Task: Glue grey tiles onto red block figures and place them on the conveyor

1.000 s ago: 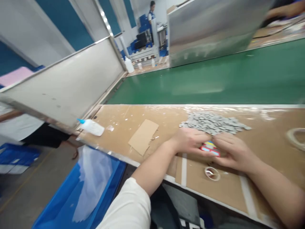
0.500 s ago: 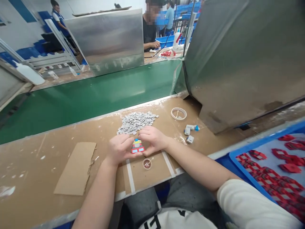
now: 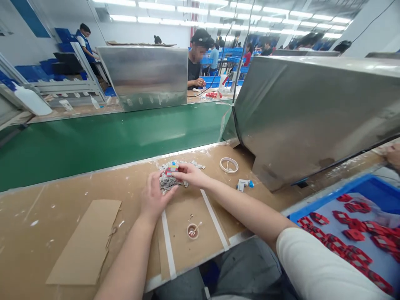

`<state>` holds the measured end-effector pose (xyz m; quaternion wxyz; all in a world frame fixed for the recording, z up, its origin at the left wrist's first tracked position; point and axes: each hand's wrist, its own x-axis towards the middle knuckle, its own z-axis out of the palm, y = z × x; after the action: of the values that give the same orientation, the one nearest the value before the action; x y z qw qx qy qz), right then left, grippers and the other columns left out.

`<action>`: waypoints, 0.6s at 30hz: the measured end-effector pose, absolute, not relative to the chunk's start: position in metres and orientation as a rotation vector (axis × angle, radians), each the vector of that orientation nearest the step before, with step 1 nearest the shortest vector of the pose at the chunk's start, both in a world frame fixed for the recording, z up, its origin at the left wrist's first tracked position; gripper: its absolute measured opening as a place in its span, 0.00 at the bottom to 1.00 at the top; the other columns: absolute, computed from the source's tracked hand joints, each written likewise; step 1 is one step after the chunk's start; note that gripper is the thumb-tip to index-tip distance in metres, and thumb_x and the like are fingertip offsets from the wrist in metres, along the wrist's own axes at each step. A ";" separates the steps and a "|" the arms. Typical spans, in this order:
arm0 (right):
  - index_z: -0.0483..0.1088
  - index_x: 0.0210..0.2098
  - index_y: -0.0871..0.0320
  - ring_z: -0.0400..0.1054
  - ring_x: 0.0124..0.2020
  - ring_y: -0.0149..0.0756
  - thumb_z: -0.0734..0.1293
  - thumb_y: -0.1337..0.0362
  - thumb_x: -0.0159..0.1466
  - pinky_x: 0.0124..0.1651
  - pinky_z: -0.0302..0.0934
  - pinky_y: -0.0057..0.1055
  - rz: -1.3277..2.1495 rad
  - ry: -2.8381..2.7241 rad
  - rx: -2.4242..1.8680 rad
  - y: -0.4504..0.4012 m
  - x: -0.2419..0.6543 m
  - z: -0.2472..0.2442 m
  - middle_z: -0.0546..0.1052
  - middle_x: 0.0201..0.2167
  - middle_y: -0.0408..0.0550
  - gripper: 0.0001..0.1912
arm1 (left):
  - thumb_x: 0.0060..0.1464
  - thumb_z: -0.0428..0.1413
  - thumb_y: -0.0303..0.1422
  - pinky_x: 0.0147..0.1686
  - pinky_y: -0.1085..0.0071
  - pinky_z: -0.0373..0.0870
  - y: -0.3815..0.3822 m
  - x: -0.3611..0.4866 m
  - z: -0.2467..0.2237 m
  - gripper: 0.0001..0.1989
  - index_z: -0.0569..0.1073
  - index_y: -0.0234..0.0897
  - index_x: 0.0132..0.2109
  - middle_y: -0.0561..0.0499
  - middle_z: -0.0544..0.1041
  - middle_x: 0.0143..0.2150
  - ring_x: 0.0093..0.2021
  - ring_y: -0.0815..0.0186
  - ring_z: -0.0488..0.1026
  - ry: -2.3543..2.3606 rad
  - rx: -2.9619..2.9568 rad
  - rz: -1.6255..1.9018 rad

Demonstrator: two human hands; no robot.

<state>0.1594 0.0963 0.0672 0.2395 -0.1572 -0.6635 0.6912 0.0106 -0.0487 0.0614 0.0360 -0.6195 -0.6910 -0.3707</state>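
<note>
Visibly red, yellow and blue, the small piece [image 3: 171, 168].

We observe a bench [image 3: 137, 250] covered in brown cardboard. On it lie a pile of small grey pieces [image 3: 168, 183], a torn cardboard sheet [image 3: 84, 243], a small round cup [image 3: 192, 231] with a stick inside, a roll of tape [image 3: 228, 165], and white strips [image 3: 214, 218].
</note>
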 end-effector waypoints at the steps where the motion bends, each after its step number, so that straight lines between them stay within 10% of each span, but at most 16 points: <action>1: 0.78 0.50 0.59 0.68 0.35 0.32 0.76 0.47 0.61 0.35 0.61 0.27 1.825 -1.802 -0.483 0.114 0.146 0.070 0.80 0.43 0.49 0.26 | 0.66 0.57 0.47 0.46 0.63 0.76 -0.047 0.012 0.060 0.26 0.66 0.40 0.64 0.42 0.76 0.54 0.50 0.56 0.78 -2.163 -1.897 -1.167; 11: 0.77 0.40 0.64 0.69 0.38 0.34 0.77 0.69 0.56 0.47 0.63 0.28 1.201 -1.810 -1.265 0.317 0.017 0.061 0.81 0.34 0.46 0.12 | 0.70 0.51 0.40 0.30 0.70 0.64 -0.042 0.013 0.052 0.13 0.74 0.42 0.39 0.53 0.79 0.33 0.30 0.66 0.75 -2.219 -2.165 -1.076; 18: 0.73 0.52 0.66 0.69 0.55 0.42 0.71 0.73 0.58 0.63 0.59 0.35 1.065 -1.799 -1.387 0.363 -0.021 0.057 0.78 0.55 0.59 0.21 | 0.68 0.51 0.37 0.27 0.69 0.57 -0.039 0.014 0.045 0.13 0.71 0.40 0.33 0.54 0.77 0.28 0.26 0.67 0.72 -2.160 -2.261 -1.077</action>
<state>-0.0214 0.3634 0.0570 0.3111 -0.5253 -0.6815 0.4036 0.0139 -0.0389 0.0447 -0.0828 -0.6813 -0.6509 -0.3244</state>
